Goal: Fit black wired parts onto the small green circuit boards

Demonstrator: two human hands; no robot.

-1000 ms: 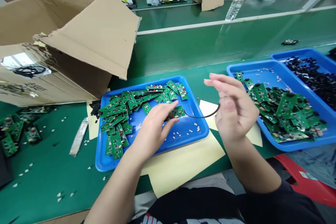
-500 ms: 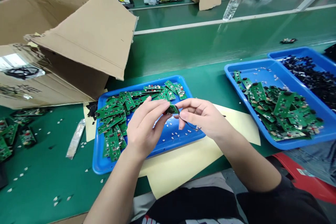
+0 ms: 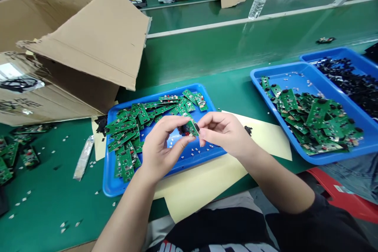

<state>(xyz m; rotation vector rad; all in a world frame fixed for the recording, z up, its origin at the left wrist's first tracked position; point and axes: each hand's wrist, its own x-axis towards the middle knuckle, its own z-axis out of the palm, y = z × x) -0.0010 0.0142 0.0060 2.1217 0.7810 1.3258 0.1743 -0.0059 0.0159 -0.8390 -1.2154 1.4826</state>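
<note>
My left hand [image 3: 163, 145] grips a small green circuit board [image 3: 191, 126] by its edges, between thumb and fingers, above the near blue tray [image 3: 174, 171]. The board is tilted, and red and black components show on its underside. My right hand [image 3: 223, 132] is closed at the board's right end, thumb and fingertips pinching at a small black part [image 3: 197, 126] there. Fingertips partly hide that part. Below, a heap of circuit boards [image 3: 126, 126] fills the tray's left and back, with small white bits scattered on its floor.
On the right, another blue tray [image 3: 279, 136] holds boards with black parts attached; behind it, a further tray [image 3: 307, 58] holds black pieces. A large open carton [image 3: 97, 43] stands at back left. Yellow paper [image 3: 203, 185] lies under the near tray. Loose boards [image 3: 29, 157] lie left.
The board in my left hand has turned so its green face shows more. The thin black strand hanging by my right hand no longer shows; that hand now pinches at the board's end.
</note>
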